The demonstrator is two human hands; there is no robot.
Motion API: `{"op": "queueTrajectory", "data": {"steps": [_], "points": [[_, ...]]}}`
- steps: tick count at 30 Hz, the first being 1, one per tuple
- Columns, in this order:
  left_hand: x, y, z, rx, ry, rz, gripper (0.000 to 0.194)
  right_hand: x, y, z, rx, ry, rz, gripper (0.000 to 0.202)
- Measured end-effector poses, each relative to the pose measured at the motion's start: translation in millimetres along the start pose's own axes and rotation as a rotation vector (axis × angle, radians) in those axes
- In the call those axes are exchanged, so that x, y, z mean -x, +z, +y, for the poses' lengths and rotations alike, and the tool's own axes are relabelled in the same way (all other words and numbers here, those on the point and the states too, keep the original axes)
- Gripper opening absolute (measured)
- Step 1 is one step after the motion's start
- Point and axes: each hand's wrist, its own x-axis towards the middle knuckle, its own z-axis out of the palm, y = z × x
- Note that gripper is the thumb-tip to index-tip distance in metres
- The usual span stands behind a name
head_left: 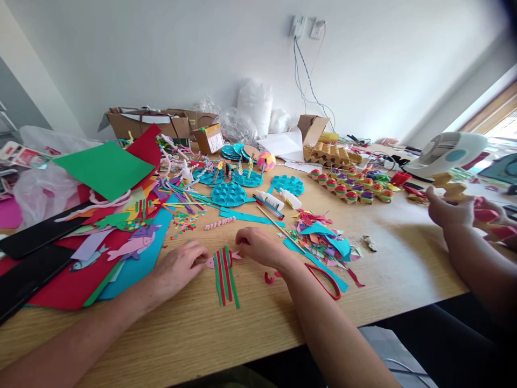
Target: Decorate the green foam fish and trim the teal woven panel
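A small pink paper fish [210, 262] lies on the table in front of me, with green and red paper strips [224, 277] across its body. The strips' loose ends hang past the fish toward me. My left hand [181, 268] has its fingers curled together at the fish's head. At the tail, the bent fingers of my right hand [260, 247] pinch the edge, partly hiding it. Red scraps [270, 278] and red-handled scissors [325, 281] lie by my right forearm, the scissors partly under blue paper.
Coloured card [107, 170] and cut paper fish [133, 245] pile up at left. Glue bottles [270, 200], blue egg trays [229, 194] and paper scraps [323, 237] lie ahead. Another person's hands [452, 210] hold an egg-carton piece at right, near a white fan [448, 153].
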Motion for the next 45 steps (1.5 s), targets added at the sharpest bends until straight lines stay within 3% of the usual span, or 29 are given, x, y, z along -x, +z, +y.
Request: {"op": "queueTrajectory", "data": {"steps": [7, 10, 12, 15, 18, 23, 34, 45], "points": [[3, 5.5, 8, 0.013, -0.028, 0.025, 0.011, -2, -2, -5, 0.021, 0.073, 0.183, 0.021], [0, 5.3, 3, 0.068, -0.103, 0.065, 0.008, -2, 0, -12, -0.004, -0.011, 0.213, 0.018], [-4, 2.4, -3, 0.132, -0.154, 0.112, 0.007, -2, 0, -20, -0.019, -0.138, 0.169, 0.015], [-9, -2.5, -11, 0.271, -0.154, 0.201, 0.010, -4, -1, -36, 0.044, -0.281, -0.006, 0.014], [-10, -4.2, -15, 0.395, -0.142, 0.279, 0.011, -12, -1, -50, 0.173, -0.312, -0.125, 0.017], [-8, -2.3, -17, 0.417, -0.096, 0.348, 0.013, -25, 7, -59, 0.283, -0.351, -0.192, 0.014], [-7, -3.4, -14, 0.423, -0.115, 0.308, 0.012, -29, 9, -59, 0.294, -0.368, -0.217, 0.009], [-6, -12.0, 7, 0.716, -0.369, -0.044, 0.016, -27, 2, -52, 0.191, -0.383, -0.211, 0.009]]}}
